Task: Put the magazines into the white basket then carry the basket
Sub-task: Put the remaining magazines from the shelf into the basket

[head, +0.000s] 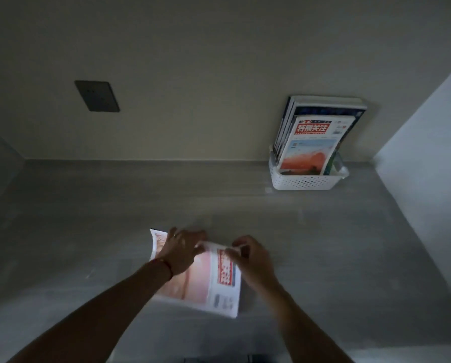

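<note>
A magazine (206,281) with a pink and white cover and a red title block lies on the grey counter in front of me. My left hand (181,251) rests on its far left part, fingers curled over the top edge. My right hand (248,255) pinches the top edge near the red title. The white perforated basket (303,182) stands at the back right against the wall. Several magazines (314,137) stand upright in it, the front one with a red title and an orange picture.
The grey counter (114,218) runs from the back wall to me. A dark wall socket plate (97,96) sits on the wall at the upper left. A pale side wall (428,153) closes the counter on the right, just beyond the basket.
</note>
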`<state>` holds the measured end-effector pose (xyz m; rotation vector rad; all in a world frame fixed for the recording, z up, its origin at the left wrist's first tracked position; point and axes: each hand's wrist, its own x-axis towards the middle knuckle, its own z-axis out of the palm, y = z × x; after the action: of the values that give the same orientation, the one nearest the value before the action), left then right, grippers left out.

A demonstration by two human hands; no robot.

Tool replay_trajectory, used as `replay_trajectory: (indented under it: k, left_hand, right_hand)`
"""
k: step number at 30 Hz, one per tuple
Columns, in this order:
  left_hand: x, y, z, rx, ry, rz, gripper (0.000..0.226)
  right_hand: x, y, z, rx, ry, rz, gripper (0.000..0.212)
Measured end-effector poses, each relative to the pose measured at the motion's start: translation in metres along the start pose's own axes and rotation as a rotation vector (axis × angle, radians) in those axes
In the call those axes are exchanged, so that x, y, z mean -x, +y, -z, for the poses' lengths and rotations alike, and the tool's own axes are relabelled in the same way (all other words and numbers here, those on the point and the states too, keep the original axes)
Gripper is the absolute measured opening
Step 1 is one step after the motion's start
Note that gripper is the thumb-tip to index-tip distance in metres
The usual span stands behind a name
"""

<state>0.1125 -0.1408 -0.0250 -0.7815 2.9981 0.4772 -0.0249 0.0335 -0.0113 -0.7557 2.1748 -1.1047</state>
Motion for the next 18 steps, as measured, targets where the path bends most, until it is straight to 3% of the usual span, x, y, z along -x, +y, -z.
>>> replay_trajectory:
  k: [5,7,10,14,16,18]
  left_hand:
    - [-0.038,0.041,0.038,0.638,0.170,0.052,0.020]
    - [-0.049,0.065,0.053,0.737,0.197,0.024,0.009]
    - [-0.066,0.100,0.064,0.833,0.236,0.023,0.017]
    - [-0.085,0.143,0.067,1.197,0.189,0.133,0.027]
    - [-0.098,0.158,0.069,1.244,0.169,0.114,0.031]
    - [-0.114,0.170,0.072,1.134,0.226,0.098,0.027]
  right_hand:
    - [-0.018,0.016,0.077,-0.233,0.136,-0.047,0.053]
    - [-0.026,0.029,0.107,-0.369,0.175,-0.048,0.061]
    - [-0.034,0.039,0.141,-0.525,0.147,-0.006,0.053]
    - [-0.049,0.050,0.176,-0.269,0.108,0.130,0.021]
    - [-0.061,0.052,0.200,-0.101,0.171,0.219,0.016]
    - [-0.078,0.051,0.227,0.024,0.250,0.323,0.017]
